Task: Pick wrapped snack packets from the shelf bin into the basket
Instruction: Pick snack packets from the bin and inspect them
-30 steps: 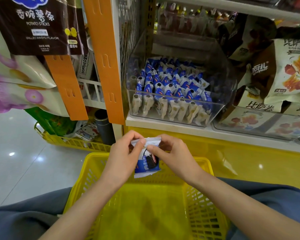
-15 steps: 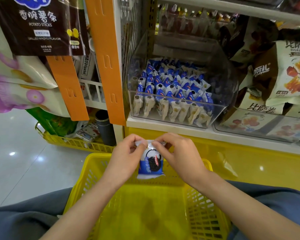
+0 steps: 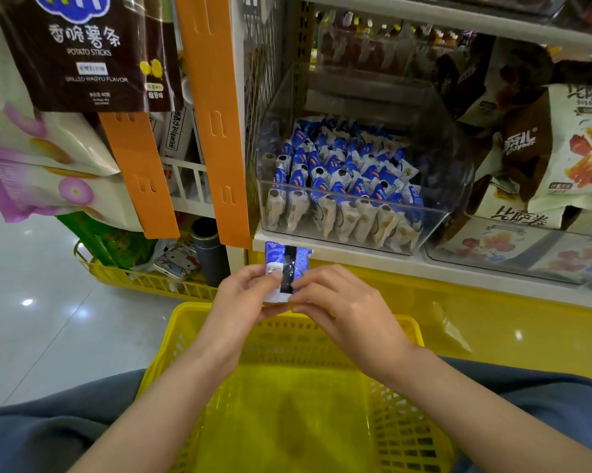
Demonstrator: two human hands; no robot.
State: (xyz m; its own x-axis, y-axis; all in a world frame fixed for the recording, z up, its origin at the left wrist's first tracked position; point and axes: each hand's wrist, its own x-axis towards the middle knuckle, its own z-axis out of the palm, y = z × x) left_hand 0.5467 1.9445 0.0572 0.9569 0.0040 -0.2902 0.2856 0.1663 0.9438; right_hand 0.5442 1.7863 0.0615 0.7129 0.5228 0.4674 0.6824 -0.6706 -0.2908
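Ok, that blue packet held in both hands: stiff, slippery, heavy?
The packet is probably light: the left hand and right hand hold it up by a pinch each. Its glossy film likely slips easily; the thin wrapper probably crumples.

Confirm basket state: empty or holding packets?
Empty where visible: the basket floor shows bare yellow. The one packet is out, pinched by left hand and right hand above its far rim.

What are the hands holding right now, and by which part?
Both hands pinch one blue snack packet by its lower half: left hand on its left edge, right hand on its right, above the basket.
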